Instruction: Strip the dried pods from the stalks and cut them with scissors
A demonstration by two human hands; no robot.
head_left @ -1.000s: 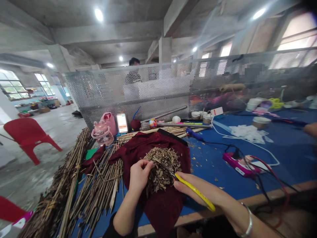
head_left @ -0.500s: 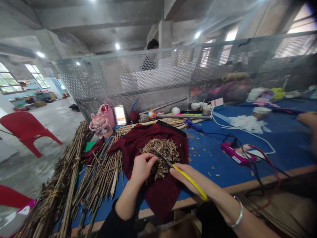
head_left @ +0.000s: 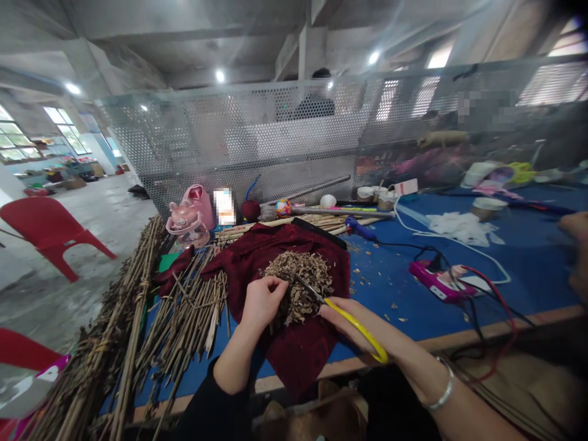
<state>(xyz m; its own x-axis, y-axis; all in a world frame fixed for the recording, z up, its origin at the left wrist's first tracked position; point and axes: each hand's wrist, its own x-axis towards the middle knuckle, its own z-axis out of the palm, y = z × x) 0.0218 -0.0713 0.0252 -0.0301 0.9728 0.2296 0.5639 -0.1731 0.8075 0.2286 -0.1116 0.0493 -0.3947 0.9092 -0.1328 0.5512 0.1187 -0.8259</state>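
Observation:
My right hand (head_left: 346, 321) holds a pair of scissors (head_left: 353, 327) with yellow handles; the blades point up and left over a heap of dry brown plant bits (head_left: 305, 272). At the left side of the heap, my left hand (head_left: 261, 301) is closed in a pinch with thumb and forefinger together. What lies between those fingers is too small or hidden to make out. The scissor tips are a short way right of the left fingertips. Under the heap spreads a dark red cloth (head_left: 298, 361) on the blue table (head_left: 386, 288).
Dry sticks (head_left: 188, 318) and long bundled stalks (head_left: 133, 343) lie left. A magenta power strip (head_left: 436, 282) with cords, a blue glue gun (head_left: 361, 229) and white wipes (head_left: 459, 228) lie right. A perforated screen (head_left: 275, 141) stands behind, a person (head_left: 319, 98) beyond it. Another person's hand (head_left: 576, 226) shows far right.
The scissors and my right hand have shifted slightly right, so the tips are farther from my left fingers. My left hand has moved slightly left and up. The person behind the screen appears farther right.

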